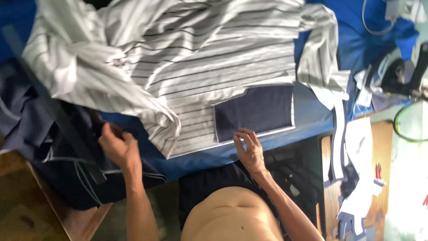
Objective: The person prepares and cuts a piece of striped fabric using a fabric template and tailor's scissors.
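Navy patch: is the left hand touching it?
No. The right hand has its fingertips on the navy patch; the left hand is off at the dark cloth.

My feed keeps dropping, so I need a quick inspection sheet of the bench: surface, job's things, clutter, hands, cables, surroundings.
Surface: blue table cover, mostly under cloth.
Job's things: striped white fabric spread and rumpled; dark navy cloth piece lying flat on it.
Clutter: dark navy fabric pile at the left edge; white and navy cut pieces on a wooden surface at right.
Hands: left hand on the dark pile, grip unclear; right hand open, fingertips at the navy piece's near edge.
Cables: thin pale cable upper right; green loop at right.
Surroundings: black machine, partly seen.
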